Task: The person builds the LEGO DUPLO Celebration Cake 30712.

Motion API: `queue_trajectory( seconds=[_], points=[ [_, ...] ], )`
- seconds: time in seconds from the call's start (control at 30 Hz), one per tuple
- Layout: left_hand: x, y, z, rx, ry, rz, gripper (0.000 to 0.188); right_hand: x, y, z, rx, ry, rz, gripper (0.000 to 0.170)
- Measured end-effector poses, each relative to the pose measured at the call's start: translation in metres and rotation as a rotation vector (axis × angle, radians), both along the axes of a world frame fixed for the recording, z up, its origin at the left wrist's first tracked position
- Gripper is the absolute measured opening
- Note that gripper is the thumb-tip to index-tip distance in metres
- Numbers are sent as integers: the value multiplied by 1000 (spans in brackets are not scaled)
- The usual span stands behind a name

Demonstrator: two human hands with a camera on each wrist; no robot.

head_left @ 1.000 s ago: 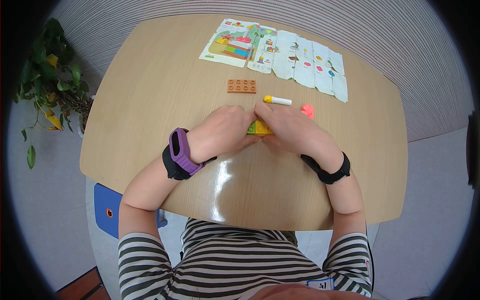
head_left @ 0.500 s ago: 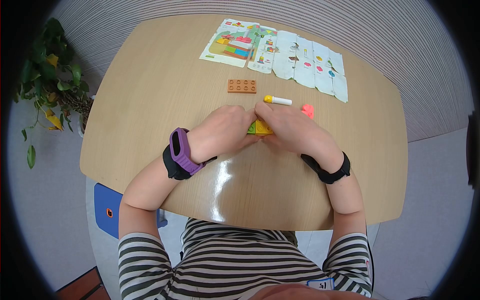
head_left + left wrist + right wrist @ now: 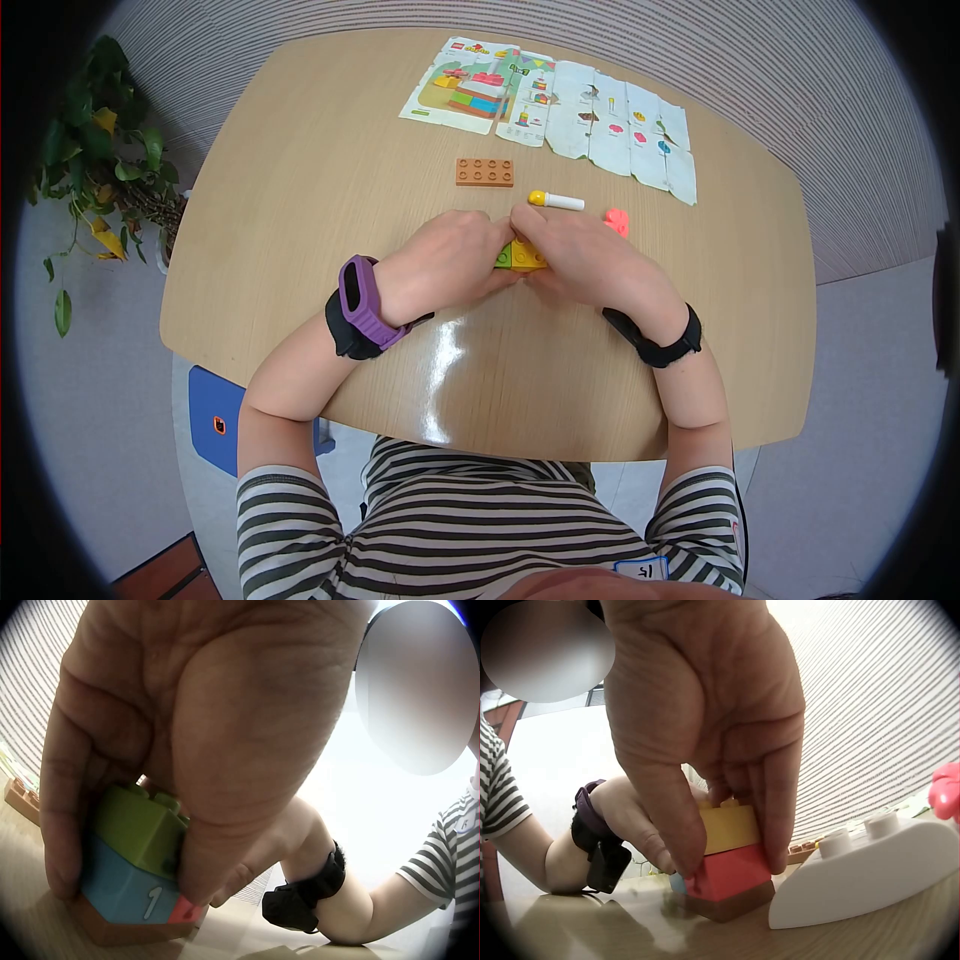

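Both hands grip one low stack of toy bricks between them on the table. My left hand (image 3: pixel 450 255) holds the end with the green brick (image 3: pixel 139 829) over a blue brick (image 3: pixel 120 881) marked 1, thumb on one side and fingers on the other. At the other end, thumb and fingers of my right hand (image 3: pixel 580 258) pinch the yellow brick (image 3: pixel 731 829) and the red brick (image 3: pixel 735 871) under it. A brown base (image 3: pixel 731 904) lies beneath them. Close by the right fingers in the right wrist view stands a white curved brick (image 3: pixel 862 877), hidden by the hand from above.
Beyond the hands lie a brown studded brick (image 3: pixel 485 172), a white candle piece with a yellow end (image 3: pixel 560 201) and a pink flower-shaped piece (image 3: pixel 617 222). A creased instruction sheet (image 3: pixel 645 165) spreads along the far edge. A leafy plant (image 3: pixel 110 150) stands left of the table.
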State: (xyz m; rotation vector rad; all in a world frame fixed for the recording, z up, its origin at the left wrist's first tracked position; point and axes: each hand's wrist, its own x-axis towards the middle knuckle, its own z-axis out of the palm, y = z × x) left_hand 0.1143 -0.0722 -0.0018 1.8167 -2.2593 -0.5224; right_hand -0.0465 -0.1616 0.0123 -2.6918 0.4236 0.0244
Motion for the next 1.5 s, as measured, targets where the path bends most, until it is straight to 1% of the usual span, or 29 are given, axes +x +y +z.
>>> queue_trajectory(
  seconds=[0.23, 0.43, 0.63, 0.93, 1.23, 1.43, 1.5],
  points=[
    [0, 0, 0, -4, -1, -2, 38, 0, 0, 0, -1, 18, 2, 38],
    [0, 0, 0, -20, 8, -5, 37, -1, -1, -3, -13, -24, 8, 36],
    [0, 0, -2, -22, 11, -5, 37, 0, 1, 2, 1, 28, -7, 38],
    [0, 0, -1, -13, 0, -3, 37, -1, -2, -4, -19, -36, 23, 38],
    [0, 0, 0, -1, 0, 3, 37, 0, -1, -2, -15, -13, 13, 38],
    [-1, 0, 0, 5, 4, 10, 38, -1, -2, -4, -22, -12, 12, 35],
    [0, 0, 0, 5, 3, 7, 38, -1, -2, -5, -25, -23, 23, 37]
  ],
)
